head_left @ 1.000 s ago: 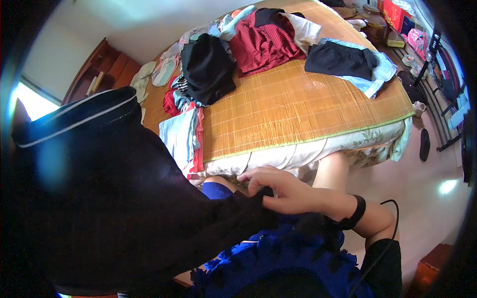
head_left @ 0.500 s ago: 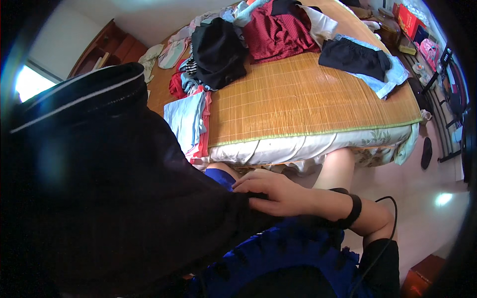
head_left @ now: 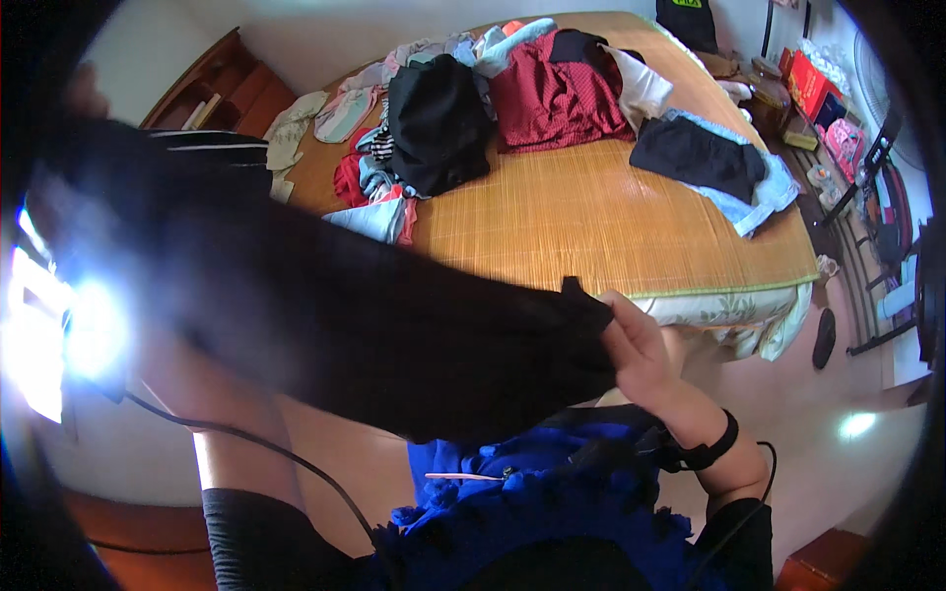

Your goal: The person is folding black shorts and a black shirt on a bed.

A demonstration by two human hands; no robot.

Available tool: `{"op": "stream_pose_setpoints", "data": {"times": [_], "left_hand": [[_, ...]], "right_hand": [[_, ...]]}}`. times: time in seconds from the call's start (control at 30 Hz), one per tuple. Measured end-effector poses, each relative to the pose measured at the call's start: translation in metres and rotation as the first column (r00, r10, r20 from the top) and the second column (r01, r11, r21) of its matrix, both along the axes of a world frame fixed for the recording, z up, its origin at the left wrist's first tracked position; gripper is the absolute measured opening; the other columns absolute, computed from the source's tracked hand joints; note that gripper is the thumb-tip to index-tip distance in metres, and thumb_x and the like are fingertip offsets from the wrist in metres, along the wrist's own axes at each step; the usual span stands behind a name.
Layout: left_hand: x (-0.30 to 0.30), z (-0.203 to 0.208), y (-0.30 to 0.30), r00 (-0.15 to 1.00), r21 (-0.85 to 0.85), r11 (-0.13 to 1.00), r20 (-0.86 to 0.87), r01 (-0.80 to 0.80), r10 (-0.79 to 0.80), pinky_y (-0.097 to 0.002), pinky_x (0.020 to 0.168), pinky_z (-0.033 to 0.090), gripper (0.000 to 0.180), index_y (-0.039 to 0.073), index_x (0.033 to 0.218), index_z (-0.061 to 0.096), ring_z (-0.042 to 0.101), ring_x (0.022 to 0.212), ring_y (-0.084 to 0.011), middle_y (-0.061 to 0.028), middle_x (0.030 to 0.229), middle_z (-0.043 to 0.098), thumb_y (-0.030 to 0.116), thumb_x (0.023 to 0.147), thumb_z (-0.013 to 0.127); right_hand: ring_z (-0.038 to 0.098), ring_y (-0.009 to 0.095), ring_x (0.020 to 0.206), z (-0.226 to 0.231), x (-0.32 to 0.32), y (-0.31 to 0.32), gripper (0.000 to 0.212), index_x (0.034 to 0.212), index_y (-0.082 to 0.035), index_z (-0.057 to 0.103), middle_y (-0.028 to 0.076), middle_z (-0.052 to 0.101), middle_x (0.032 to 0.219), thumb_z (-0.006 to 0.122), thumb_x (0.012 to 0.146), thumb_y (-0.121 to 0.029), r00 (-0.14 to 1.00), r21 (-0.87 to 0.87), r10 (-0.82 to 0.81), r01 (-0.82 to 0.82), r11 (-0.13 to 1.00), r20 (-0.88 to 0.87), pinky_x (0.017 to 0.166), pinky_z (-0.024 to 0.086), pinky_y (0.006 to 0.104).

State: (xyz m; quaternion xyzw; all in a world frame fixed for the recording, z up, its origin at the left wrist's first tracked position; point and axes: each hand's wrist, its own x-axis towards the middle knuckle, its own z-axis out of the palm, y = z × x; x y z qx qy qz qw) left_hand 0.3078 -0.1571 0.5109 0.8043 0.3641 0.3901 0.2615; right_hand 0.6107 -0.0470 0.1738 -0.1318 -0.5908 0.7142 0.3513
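A black garment (head_left: 394, 335) with thin white stripes near its far-left end is stretched across in front of me, above my lap. My right hand (head_left: 642, 353) pinches one corner of it between thumb and fingers. At the upper left, my left hand (head_left: 87, 96) holds up the other end; only blurred fingers show past the dark cloth, which hides the rest of that hand. The garment covers part of a folded light-blue and red pile (head_left: 379, 221) at the bed's left side.
Beyond, a bamboo mat (head_left: 552, 231) covers the bed. On it lie a black garment heap (head_left: 439, 123), a dark red checked garment (head_left: 557, 94), and black shorts (head_left: 695, 158) over light-blue cloth (head_left: 778, 192). A metal rack (head_left: 867, 246) stands right; a dark slipper (head_left: 825, 338) is on the floor.
The black garment has swung from upright at the left to a stretched, slanting position. My right hand has moved right and up with its corner. My left arm has come into view.
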Motion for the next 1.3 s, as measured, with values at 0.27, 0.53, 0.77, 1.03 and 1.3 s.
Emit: {"op": "stream_pose_setpoints", "data": {"times": [0.27, 0.53, 0.77, 1.03, 1.3], "left_hand": [[-0.06, -0.076, 0.071, 0.616, -0.051, 0.683, 0.387, -0.729, 0.687, -0.0253, 0.087, 0.045, 0.041, 0.006, 0.119, 0.056, 0.058, 0.097, -0.0118, -0.002, 0.104, 0.063, 0.027, 0.085, 0.066], [-0.12, -0.155, 0.16, 0.548, -0.314, 0.697, 0.446, -0.645, 0.708, -0.0251, 0.08, 0.044, 0.042, 0.005, 0.107, 0.064, 0.059, 0.088, -0.0109, -0.0003, 0.094, 0.065, 0.036, 0.08, 0.072], [-0.136, -0.191, 0.187, 0.609, -0.278, 0.84, 0.588, -0.466, 0.532, -0.0238, 0.074, 0.045, 0.027, 0.005, 0.102, 0.061, 0.058, 0.082, -0.0085, 0.0016, 0.09, 0.063, 0.026, 0.087, 0.066], [-0.12, -0.359, 0.098, 0.632, -0.479, 0.564, 0.025, -0.672, 0.775, -0.0275, 0.076, 0.044, 0.024, 0.007, 0.095, 0.063, 0.054, 0.086, -0.0109, -0.0008, 0.09, 0.058, 0.02, 0.079, 0.074], [-0.082, -0.411, 0.028, 0.606, -0.25, 0.575, -0.536, -0.779, 0.589, -0.0387, 0.09, 0.045, 0.043, 0.007, 0.097, 0.067, 0.054, 0.104, -0.0315, -0.0167, 0.115, 0.056, 0.03, 0.064, 0.081]], "right_hand": [[0.054, 0.008, 0.092, 0.044, 0.058, 0.096, 0.054, 0.11, 0.003, 0.061, 0.001, 0.064, 0.101, 0.081, 0.069, -0.027, 0.841, 0.052, 0.383, -0.433, 0.9, 0.383, 0.084, 0.044, 0.0254], [0.052, 0.011, 0.069, 0.108, 0.036, 0.212, 0.022, 0.093, 0.001, 0.065, 0.005, 0.062, 0.072, 0.069, 0.079, -0.015, 0.662, 0.693, -0.497, -0.047, 0.719, 0.56, 0.068, 0.044, 0.0292], [0.063, 0.034, 0.083, 0.129, 0.029, 0.268, 0.017, 0.088, -0.005, 0.066, 0.018, 0.064, 0.084, 0.066, 0.075, -0.015, 0.502, 0.923, -0.804, 0.026, 0.383, 0.319, 0.072, 0.049, 0.0389], [0.058, 0.032, 0.079, -0.037, 0.064, 0.192, 0.02, 0.082, -0.009, 0.063, 0.011, 0.057, 0.08, 0.063, 0.063, -0.002, 0.543, 0.927, -0.762, -0.095, 0.363, 0.354, 0.067, 0.048, 0.0416], [0.057, 0.027, 0.083, -0.098, 0.084, 0.119, 0.018, 0.088, -0.008, 0.066, 0.009, 0.059, 0.084, 0.066, 0.07, -0.008, 0.491, 0.881, -0.741, -0.134, 0.455, 0.457, 0.086, 0.042, 0.0401]]}}
